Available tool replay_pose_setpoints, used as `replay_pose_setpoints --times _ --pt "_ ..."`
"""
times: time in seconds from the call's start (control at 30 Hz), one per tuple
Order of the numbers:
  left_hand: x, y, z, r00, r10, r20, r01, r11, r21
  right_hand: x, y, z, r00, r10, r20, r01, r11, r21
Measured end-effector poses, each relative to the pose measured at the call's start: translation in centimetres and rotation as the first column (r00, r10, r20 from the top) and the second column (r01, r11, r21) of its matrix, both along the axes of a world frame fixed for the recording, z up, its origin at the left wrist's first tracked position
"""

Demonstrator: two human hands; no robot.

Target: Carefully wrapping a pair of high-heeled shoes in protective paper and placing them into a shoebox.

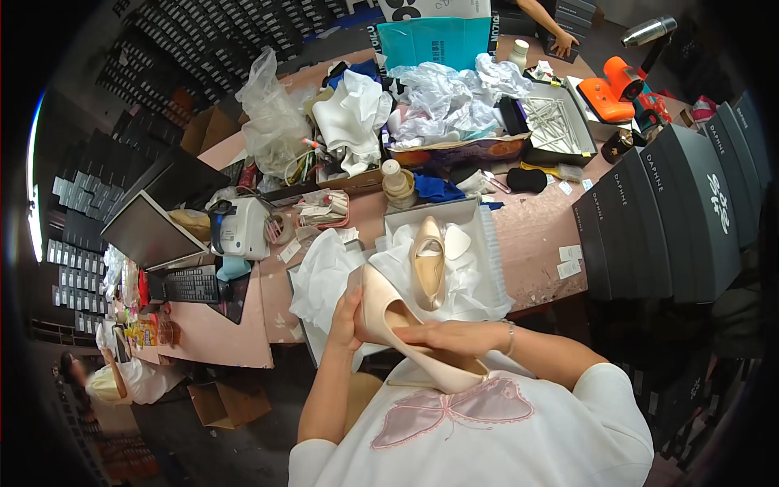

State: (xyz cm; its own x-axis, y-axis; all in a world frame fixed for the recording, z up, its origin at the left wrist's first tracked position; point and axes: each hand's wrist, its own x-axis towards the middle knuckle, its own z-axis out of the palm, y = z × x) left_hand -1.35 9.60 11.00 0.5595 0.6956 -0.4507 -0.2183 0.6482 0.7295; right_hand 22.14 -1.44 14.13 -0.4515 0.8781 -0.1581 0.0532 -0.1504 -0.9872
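Cream pump (376, 299) in our hands, head view, held just in front of our white shirt (471, 446): our left hand (347, 321) clasps its side, our right hand (466, 334) has fingers laid into its opening, can't tell if they pinch. Beyond, on the pink table (531, 231), we see the second pump (428, 294) lying on white tissue (480, 290) in an open grey box (454, 210), dark stacked boxes (637, 235) at right
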Motion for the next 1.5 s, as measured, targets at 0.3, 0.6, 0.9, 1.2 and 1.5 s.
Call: replay_pose_setpoints --times 0.3,0.6,0.9,1.2,1.5 --pt "-1.2 3.0 -0.9 0.961 -0.088 0.262 0.08 0.996 0.041 8.6 9.8 -14.7 0.299 -0.289 0.91 0.11 0.957 0.268" --pt "0.6 -5.6 -0.6 0.882 0.408 0.236 -0.325 0.889 -0.322 7.5 5.3 -4.4 0.577 -0.557 0.597 0.295 0.824 0.484" --pt "2.3 -1.4 -1.7 0.975 0.131 0.182 -0.082 0.962 -0.259 -3.2 3.5 1.6 0.731 -0.271 0.626 -0.35 0.638 0.685" --pt "1.3 -2.3 -1.7 0.969 0.218 0.116 -0.179 0.944 -0.278 7.1 6.7 -9.6 0.31 -0.289 0.906 -0.147 0.927 0.346" --pt "0.4 -1.9 -4.6 0.914 0.346 0.21 -0.266 0.905 -0.333 7.9 7.7 -7.8 0.513 -0.525 0.679 0.245 0.848 0.47"
